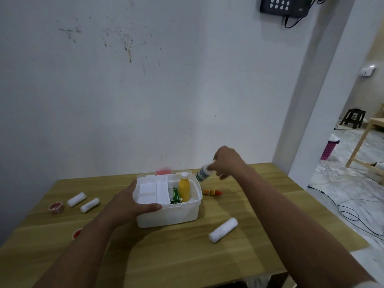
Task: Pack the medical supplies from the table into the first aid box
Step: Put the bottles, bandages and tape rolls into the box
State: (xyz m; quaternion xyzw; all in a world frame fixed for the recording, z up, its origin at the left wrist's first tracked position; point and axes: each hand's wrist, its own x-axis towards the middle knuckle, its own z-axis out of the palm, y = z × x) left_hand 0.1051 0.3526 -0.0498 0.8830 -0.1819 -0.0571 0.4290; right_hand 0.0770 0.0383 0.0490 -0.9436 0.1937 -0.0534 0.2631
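Note:
The white first aid box (170, 213) stands open in the middle of the wooden table (187, 262). Inside it a yellow bottle (184, 189) stands upright next to a green carton (175, 196), with a white divider tray on the left. My left hand (128, 202) grips the box's left front rim. Above the box's far right corner, my right hand (226, 161) holds a small white bottle (203, 173) with a green label, tilted. An orange tube (212, 192) lies just right of the box.
Two white gauze rolls (76, 199) (90, 205) and a red tape roll (55, 207) lie to the left; another red item (77, 233) peeks out beside my left forearm. A third gauze roll (223, 229) lies in front right. The wall is close behind; a doorway opens to the right.

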